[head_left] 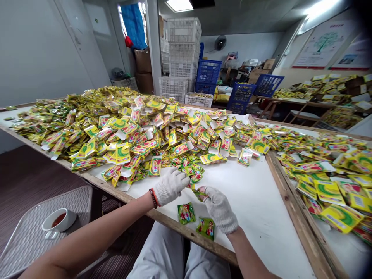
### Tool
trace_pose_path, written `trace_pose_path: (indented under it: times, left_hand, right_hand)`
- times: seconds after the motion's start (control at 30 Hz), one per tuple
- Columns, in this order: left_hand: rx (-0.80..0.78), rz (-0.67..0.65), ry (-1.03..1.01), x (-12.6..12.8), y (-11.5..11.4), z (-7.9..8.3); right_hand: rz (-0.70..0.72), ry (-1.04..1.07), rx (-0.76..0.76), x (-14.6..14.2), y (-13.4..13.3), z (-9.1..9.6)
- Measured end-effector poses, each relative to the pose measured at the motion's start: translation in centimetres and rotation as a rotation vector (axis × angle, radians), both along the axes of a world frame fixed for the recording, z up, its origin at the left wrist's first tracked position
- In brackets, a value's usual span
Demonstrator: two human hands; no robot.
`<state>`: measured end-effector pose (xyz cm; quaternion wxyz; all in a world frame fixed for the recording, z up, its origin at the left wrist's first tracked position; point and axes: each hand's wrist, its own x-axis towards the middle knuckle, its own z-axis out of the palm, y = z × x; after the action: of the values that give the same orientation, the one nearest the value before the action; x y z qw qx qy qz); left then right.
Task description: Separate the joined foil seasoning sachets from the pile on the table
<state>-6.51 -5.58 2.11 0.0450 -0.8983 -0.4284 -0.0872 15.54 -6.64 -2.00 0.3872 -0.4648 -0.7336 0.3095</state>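
Both my hands wear white knit gloves. My left hand [170, 185] reaches over the white table [255, 205], fingers curled at the near edge of a big heap of yellow-green sachets [145, 131]. My right hand [217, 207] pinches a small green sachet [198, 192] between thumb and fingers, close to my left fingertips. Two more green sachets lie flat near the table's front edge, one [186, 212] under my left wrist, the other [206, 227] beside my right wrist.
Another table [334, 182] on the right carries larger yellow packets. A white plastic stool top [31, 228] at lower left bears a small cup of red liquid [58, 220]. White and blue crates [186, 58] stack at the back.
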Motion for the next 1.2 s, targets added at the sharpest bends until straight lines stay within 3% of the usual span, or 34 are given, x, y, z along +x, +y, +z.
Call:
trace_pose_path:
  times: [0.1,0.2,0.27,0.43,0.57,0.73,0.9,1.0,1.2]
  left_hand:
    - [-0.051,-0.007,0.017,0.5,-1.0,-0.6]
    - [-0.116,0.102,-0.069,0.8,-1.6,-1.5]
    - [-0.141,0.186,-0.135,1.1,-1.7,-1.9]
    - [-0.159,0.238,-0.196,2.1,-1.7,-1.7]
    - [-0.239,0.223,-0.312,2.2,-2.7,-1.0]
    - [-0.253,0.027,-0.378,2.0,-3.6,-1.1]
    - [-0.247,-0.031,-0.403,2.3,-3.8,-2.0]
    - [-0.226,-0.015,-0.436,2.3,-3.9,-2.3]
    - [-0.189,-0.011,-0.430,2.7,-4.0,-2.2]
  right_hand:
    - [0.016,-0.067,-0.018,2.0,-0.3,-0.1]
    - [-0.133,-0.067,-0.225,4.5,-0.8,-0.2]
    - [-0.231,-0.026,-0.274,5.2,-1.1,0.1]
    - [-0.344,0.136,-0.217,3.2,-1.4,1.1]
    - [-0.294,0.125,-0.255,1.7,-1.4,1.3]
    - [-0.069,0.040,-0.372,2.3,-1.6,1.8]
    - [-0.001,-0.169,-0.258,2.5,-1.7,3.5]
    - [0.045,-0.235,-0.272,2.8,-1.8,4.1]
    - [-0.200,-0.473,-0.096,2.7,-1.9,3.9]
